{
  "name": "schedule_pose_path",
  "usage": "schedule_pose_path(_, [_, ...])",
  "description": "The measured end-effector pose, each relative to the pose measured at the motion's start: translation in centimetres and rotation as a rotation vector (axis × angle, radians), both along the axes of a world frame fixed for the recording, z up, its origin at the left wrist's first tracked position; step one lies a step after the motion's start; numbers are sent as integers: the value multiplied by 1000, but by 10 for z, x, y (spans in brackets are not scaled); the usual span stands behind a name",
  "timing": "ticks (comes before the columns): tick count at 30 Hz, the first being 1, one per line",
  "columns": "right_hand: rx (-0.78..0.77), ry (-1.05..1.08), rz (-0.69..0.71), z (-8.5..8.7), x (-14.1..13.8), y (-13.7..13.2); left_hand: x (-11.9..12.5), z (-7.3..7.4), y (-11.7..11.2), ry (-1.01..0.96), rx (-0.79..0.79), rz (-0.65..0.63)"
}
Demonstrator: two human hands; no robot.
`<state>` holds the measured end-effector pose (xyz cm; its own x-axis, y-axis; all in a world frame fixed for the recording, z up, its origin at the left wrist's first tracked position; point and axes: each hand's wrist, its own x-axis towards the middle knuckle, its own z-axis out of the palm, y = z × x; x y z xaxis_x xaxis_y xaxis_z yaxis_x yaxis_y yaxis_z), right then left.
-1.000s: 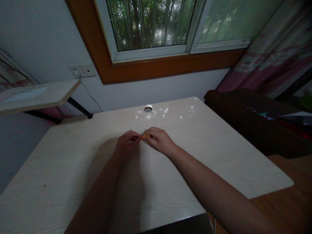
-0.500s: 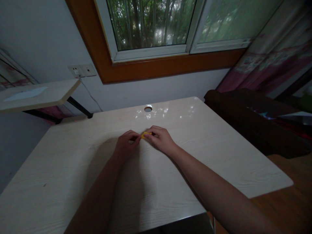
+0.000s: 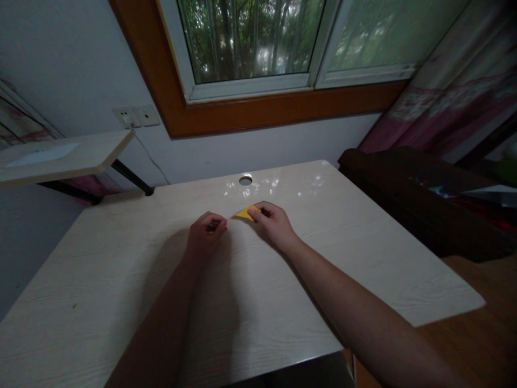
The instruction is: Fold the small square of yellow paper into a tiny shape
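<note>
A small yellow piece of folded paper (image 3: 243, 214), tapering to a point on its left, is pinched between the thumb and fingers of my right hand (image 3: 275, 222). It is held just above the pale desk. My left hand (image 3: 205, 233) is closed in a pinch a little to the left of the paper's pointed end. A faint pale sliver shows between my left fingertips and that tip; whether the fingers hold it I cannot make out.
The light wood-grain desk (image 3: 291, 302) has a round cable hole (image 3: 245, 181) near its back edge. A raised shelf (image 3: 89, 153) on black legs stands at the back left. Dark furniture (image 3: 412, 199) is beyond the right edge, and a window (image 3: 250, 43) is behind.
My hands have drawn apart. The right one moved slightly up and right with the yellow paper, showing more of it, while the left one shifted a little left.
</note>
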<state>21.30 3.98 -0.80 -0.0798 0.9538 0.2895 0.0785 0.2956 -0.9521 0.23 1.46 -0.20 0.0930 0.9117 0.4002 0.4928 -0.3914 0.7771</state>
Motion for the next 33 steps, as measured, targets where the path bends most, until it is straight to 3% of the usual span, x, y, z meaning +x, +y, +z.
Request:
schedule_pose_path(5, [-20,-32,83,0,-3,-3,4,0,-1,-71,-61,-49])
schedule_pose_path(12, [97,-244,181,4,-6,-9,9,3,-3,178,-16,-154])
schedule_pose_path(19, [156,-333,240,8,-5,-11,8,6,-5,206,-104,-193])
schedule_pose_path(33, [185,-386,215,10,-10,-12,11,6,-7,-213,-402,-138])
